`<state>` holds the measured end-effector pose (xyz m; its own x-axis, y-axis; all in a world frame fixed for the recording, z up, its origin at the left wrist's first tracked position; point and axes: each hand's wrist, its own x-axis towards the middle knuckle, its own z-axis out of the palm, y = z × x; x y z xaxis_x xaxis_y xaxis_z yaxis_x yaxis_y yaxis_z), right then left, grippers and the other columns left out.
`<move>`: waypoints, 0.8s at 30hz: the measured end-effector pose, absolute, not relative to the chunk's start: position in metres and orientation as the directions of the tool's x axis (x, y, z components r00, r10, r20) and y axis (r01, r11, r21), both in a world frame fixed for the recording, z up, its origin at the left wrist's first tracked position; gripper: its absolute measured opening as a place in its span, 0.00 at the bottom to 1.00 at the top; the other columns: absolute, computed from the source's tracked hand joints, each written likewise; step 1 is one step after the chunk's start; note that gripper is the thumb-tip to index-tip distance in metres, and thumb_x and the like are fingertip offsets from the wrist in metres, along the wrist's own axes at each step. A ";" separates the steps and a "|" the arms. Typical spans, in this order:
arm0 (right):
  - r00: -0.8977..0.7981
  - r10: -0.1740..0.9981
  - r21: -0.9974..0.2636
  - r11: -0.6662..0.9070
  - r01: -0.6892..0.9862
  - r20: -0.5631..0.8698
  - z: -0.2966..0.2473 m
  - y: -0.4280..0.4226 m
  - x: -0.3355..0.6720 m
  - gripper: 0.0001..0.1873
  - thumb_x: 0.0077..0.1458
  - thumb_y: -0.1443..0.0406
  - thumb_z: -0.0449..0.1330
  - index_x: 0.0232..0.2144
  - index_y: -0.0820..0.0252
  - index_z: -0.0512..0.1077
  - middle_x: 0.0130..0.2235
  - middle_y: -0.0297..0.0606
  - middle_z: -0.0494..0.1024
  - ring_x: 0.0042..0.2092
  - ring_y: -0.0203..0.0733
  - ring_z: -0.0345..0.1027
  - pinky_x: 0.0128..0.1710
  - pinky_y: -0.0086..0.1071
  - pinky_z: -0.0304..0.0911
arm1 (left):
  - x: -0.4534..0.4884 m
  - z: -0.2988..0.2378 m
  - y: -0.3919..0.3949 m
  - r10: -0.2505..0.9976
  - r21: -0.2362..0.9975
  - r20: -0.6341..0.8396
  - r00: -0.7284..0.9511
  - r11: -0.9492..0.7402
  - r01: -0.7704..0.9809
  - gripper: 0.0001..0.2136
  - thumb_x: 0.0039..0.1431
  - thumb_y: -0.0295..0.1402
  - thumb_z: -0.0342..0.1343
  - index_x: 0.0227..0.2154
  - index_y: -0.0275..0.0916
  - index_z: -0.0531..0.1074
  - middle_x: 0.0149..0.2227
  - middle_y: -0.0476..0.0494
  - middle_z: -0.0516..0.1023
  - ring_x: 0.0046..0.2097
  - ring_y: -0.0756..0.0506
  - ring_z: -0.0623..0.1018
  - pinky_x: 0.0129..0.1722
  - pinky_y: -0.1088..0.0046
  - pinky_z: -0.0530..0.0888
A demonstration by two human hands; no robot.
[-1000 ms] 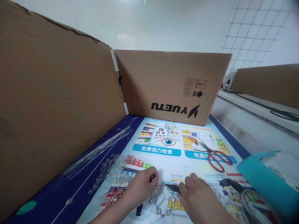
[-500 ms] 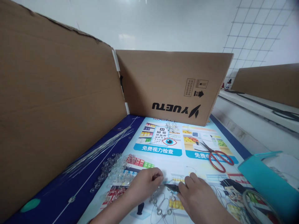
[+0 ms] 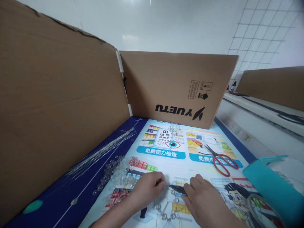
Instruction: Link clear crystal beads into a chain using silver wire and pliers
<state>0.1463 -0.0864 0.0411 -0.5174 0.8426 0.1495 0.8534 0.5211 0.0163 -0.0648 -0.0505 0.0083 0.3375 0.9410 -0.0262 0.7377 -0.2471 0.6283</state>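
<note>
Cardboard panel (image 3: 166, 82) behind beads (image 3: 122, 174), scissors (image 3: 227, 156)

Glossy white wall (image 3: 180, 28), pale light reflection (image 3: 130, 38), dark grid (image 3: 261, 39) upper right, brown cardboard panels (image 3: 171, 79), white ledge (image 3: 261, 110) at right

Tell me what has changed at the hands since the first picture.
The left hand has edged slightly right, closer to the tip of the dark pointed tool, probably pliers, in the right hand. Nothing was visibly taken up or let go. The red-handled scissors, loose clear beads and wire bundle stayed put; the view itself shifted a little.
</note>
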 end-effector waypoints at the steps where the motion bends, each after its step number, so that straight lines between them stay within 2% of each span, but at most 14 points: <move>1: -0.514 0.847 0.005 0.518 0.855 0.134 0.043 -0.087 0.146 0.02 0.51 0.65 0.57 0.28 0.57 0.70 0.31 0.38 0.71 0.37 0.46 0.60 0.33 0.36 0.50 | -0.065 0.008 -0.051 0.941 0.624 -0.027 0.336 -0.247 0.741 0.08 0.53 0.29 0.47 0.24 0.39 0.70 0.25 0.51 0.74 0.29 0.49 0.71 0.26 0.79 0.58; 11: -0.517 0.847 0.008 0.520 0.854 0.126 0.042 -0.089 0.140 0.03 0.52 0.64 0.57 0.29 0.57 0.70 0.32 0.39 0.71 0.37 0.46 0.61 0.33 0.36 0.50 | -0.065 0.004 -0.053 0.944 0.619 0.011 0.329 -0.266 0.739 0.07 0.53 0.29 0.47 0.24 0.39 0.69 0.25 0.51 0.73 0.28 0.50 0.70 0.26 0.79 0.58; 24: -0.552 0.824 0.108 0.541 0.834 0.132 0.037 -0.090 0.135 0.04 0.50 0.62 0.60 0.29 0.56 0.70 0.31 0.38 0.71 0.36 0.48 0.61 0.30 0.37 0.51 | -0.061 0.008 -0.059 0.946 0.565 0.038 0.322 -0.286 0.774 0.07 0.53 0.28 0.47 0.23 0.39 0.67 0.26 0.50 0.73 0.29 0.49 0.70 0.27 0.78 0.59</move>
<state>0.1354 -0.0899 0.0368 -0.5515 0.8236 0.1324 0.8340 0.5412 0.1075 -0.0610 -0.0589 0.0079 0.3218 0.9460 0.0382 0.7742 -0.2861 0.5646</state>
